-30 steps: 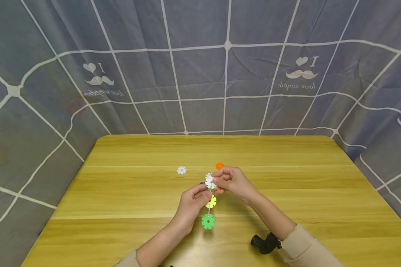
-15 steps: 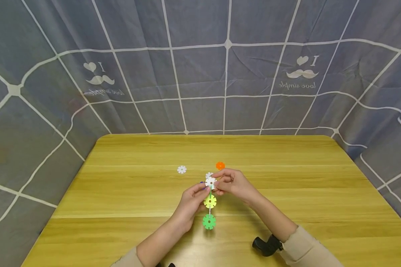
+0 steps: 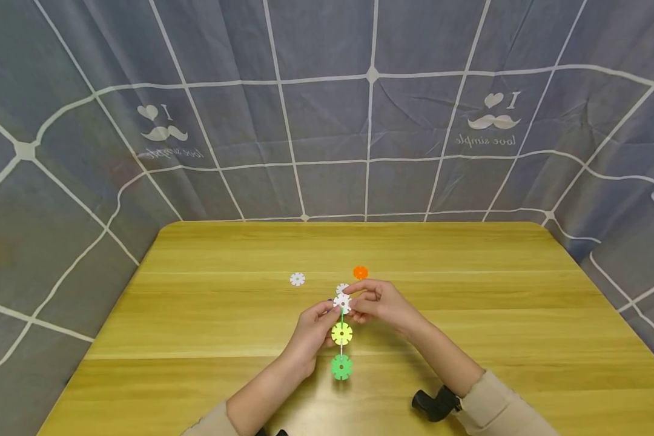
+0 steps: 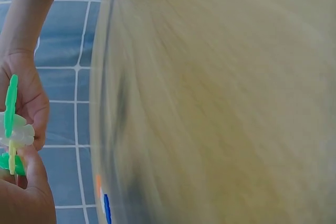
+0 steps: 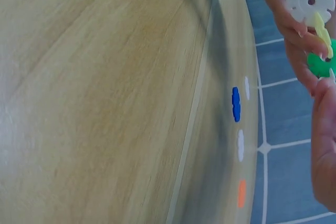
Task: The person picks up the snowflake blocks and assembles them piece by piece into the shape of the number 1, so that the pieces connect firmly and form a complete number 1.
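Observation:
Slotted plastic snowflake discs are joined in a chain between both hands. A green disc hangs at its near end, linked through an edge-on white disc to a yellow disc. Past the yellow one comes an edge-on green disc, which the left hand pinches in thumb and fingers. The right hand pinches a white disc at the chain's far end, its slots meeting that green disc's edge. In the right wrist view the right hand's fingertips come right up to the green disc.
Loose discs lie on the wooden table beyond the hands: a white disc, another white disc, an orange disc and a blue disc mostly hidden by the left hand in the head view. A grey curtain surrounds the table.
Both hands and the chain have come slightly nearer the person. The held white disc has shifted down in the head view, uncovering the loose white disc behind it.

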### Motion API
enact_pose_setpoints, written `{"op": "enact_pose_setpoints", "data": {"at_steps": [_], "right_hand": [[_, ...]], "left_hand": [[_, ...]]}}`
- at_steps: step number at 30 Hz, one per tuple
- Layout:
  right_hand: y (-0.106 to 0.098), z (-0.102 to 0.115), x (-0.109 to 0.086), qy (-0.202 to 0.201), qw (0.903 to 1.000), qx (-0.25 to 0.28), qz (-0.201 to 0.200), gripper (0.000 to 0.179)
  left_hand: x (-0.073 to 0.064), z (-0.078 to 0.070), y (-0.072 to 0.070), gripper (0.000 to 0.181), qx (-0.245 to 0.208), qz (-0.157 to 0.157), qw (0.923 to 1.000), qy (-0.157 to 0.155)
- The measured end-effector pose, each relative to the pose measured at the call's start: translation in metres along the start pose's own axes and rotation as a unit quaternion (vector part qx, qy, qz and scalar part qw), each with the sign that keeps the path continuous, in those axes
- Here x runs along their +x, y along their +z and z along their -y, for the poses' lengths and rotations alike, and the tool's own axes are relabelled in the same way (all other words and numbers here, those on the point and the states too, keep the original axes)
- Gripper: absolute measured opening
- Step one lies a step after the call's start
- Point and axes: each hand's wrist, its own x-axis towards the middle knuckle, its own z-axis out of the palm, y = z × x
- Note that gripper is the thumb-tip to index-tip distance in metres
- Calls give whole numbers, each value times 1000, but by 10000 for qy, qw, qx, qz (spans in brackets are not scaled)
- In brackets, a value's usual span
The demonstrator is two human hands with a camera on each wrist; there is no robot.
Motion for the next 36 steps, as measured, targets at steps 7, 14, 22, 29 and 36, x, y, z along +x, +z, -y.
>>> {"op": "enact_pose_setpoints", "data": {"at_steps": [7,14,22,29,36], "right_hand": [[-11,-2,0,231,9996,-5,-181,36],[-24,-3,2,309,9989,-21,-352,39],[-37,-4,11,438,9972,-122,-601,38],[-48,-7,25,537,9962,-40,-678,40],[-55,-13,42,784,9920,-85,-986,39]], "left_hand": [[0,2,-3,22,6,17,10000,-44],[0,2,-5,24,11,23,10000,-33],[0,2,-6,24,-27,0,9999,-132],[-1,2,-7,21,34,-43,9998,-194],[-1,2,-6,21,15,-71,9998,-192]]}}
